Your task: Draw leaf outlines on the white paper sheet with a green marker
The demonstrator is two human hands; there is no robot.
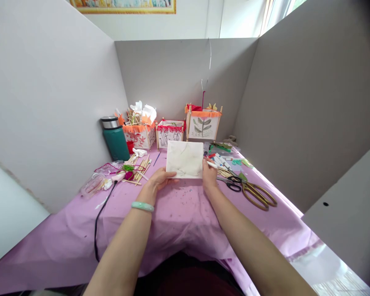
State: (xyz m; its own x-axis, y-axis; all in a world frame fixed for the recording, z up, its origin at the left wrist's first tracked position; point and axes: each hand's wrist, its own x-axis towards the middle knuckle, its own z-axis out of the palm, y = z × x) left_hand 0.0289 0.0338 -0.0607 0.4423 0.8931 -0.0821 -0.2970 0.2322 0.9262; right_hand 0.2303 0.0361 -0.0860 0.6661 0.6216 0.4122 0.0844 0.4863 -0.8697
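Note:
Between both hands a white rectangular panel point(185, 158) is held up and tilted toward me, with faint greenish and dark line marks on its face. My left hand point(163, 179) grips its lower left corner, thumb in front and fingers behind. At the right edge my right hand point(209, 172) is closed on the panel, and a white pen point(211, 164) sticks out between its fingers. Behind the panel stand small paper boxes framed with sticks: a red-fringed one point(169, 135), an orange-fringed one with a leaf print point(202, 124), and another orange-fringed one point(138, 137) at left.
On the purple cloth point(181, 213), large gold-handled scissors point(259, 195) and black-handled scissors point(234, 183) lie at right, near several markers point(222, 161). A green bottle point(115, 139) stands at left, beside wooden sticks point(141, 170) and a corded tool point(119, 176). Grey partitions point(185, 65) enclose the table.

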